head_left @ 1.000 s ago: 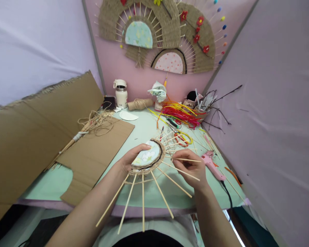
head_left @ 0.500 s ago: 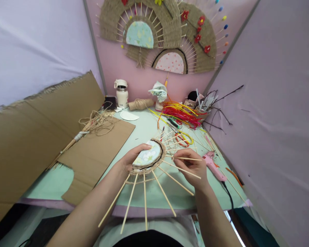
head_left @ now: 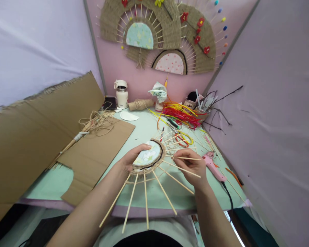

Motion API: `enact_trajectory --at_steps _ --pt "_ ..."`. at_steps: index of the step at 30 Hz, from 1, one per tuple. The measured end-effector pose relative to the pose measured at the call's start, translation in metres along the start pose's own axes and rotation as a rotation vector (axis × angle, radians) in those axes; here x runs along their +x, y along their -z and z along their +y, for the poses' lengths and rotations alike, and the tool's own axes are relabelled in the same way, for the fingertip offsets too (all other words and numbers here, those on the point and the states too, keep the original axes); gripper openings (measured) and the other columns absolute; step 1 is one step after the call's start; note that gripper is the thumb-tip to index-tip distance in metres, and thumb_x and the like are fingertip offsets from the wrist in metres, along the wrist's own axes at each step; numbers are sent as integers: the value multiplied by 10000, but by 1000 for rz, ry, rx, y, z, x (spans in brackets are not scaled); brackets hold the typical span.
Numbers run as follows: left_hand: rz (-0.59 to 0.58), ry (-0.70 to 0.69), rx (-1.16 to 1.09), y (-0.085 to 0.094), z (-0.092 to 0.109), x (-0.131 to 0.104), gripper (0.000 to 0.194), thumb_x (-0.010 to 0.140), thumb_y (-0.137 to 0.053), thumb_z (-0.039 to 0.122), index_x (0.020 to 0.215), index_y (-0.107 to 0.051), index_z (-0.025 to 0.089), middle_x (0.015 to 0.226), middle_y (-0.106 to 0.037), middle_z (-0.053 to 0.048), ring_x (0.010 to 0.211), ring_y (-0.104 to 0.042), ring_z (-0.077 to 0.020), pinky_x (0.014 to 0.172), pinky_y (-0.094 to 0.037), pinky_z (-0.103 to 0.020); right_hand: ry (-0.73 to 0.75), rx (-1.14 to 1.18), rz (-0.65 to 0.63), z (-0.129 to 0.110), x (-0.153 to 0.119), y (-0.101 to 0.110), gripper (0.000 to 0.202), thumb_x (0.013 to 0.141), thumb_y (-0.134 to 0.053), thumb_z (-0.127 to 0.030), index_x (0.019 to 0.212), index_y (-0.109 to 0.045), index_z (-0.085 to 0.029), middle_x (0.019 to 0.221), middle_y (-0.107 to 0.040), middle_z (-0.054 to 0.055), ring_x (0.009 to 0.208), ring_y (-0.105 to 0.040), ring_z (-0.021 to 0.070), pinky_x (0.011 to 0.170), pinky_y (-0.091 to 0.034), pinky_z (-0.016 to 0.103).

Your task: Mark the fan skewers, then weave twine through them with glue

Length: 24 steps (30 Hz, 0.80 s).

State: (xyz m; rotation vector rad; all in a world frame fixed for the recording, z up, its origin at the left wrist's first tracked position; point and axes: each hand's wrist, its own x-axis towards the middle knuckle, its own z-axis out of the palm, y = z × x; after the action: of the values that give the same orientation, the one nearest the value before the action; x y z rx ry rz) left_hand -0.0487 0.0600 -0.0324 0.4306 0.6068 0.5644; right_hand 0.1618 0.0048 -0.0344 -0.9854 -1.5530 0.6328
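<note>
My left hand [head_left: 134, 156] is closed on a half-round fan [head_left: 149, 154], its thumb lying on the pale blue floral cloth centre. A black cord and woven twine edge the curved side, and thin wooden sticks [head_left: 164, 192] radiate from it. At the fan's right side, my right hand [head_left: 192, 166] is closed, thumb and fingertips pinched together among the sticks. A strand of jute twine [head_left: 149, 179] crosses the lower sticks and runs toward those fingertips. The fingers partly hide the pinched end.
A pink glue gun [head_left: 213, 166] lies right of my right hand. Orange-handled scissors [head_left: 181, 139] and coloured pipe cleaners [head_left: 181, 113] are beyond the fan. Cardboard [head_left: 110, 144] covers the left side. A twine spool [head_left: 140, 104] and white bottle [head_left: 122, 96] stand at the back.
The fan's lower sticks have shifted very slightly to the right. Both hands keep nearly the same place and hold.
</note>
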Motion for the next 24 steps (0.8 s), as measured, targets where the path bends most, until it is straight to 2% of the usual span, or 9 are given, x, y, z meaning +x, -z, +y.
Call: enact_trajectory --at_steps 9,13,15,20,24 --pt "18 -35 -40 -3 -2 0 147 744 -631 191 840 -671 87 629 -711 -84 550 -674 -172 539 -509 -217 -39 -7 29 2 -1 -1 57 794 -674 -269 793 -667 -212 703 -632 16 515 -510 104 453 -395 233" --pt "43 -52 -50 -6 -2 0 129 750 -639 198 803 -663 83 627 -711 -92 534 -670 -166 516 -499 -204 -77 78 6 4 -3 -1 134 785 -692 -256 897 -641 -204 522 -455 -75 420 -394 73 419 -322 208" --pt "52 -52 -55 -7 -2 -1 123 750 -634 195 792 -660 82 633 -713 -97 537 -673 -168 515 -501 -204 -60 123 6 5 -3 0 169 796 -683 -230 950 -617 -212 502 -405 -98 414 -371 69 419 -296 200" --pt "56 -55 -58 -4 0 -1 131 758 -620 187 817 -660 78 643 -717 -99 552 -681 -173 528 -512 -208 -1 138 27 2 -6 5 251 811 -666 -190 1040 -572 -227 535 -461 -91 449 -419 82 449 -329 207" --pt "-10 -83 -48 3 0 2 178 764 -612 191 890 -663 78 653 -722 -86 566 -687 -176 549 -522 -219 -10 117 107 3 -9 11 220 816 -651 -204 1023 -576 -221 560 -489 -75 464 -448 90 451 -356 212"
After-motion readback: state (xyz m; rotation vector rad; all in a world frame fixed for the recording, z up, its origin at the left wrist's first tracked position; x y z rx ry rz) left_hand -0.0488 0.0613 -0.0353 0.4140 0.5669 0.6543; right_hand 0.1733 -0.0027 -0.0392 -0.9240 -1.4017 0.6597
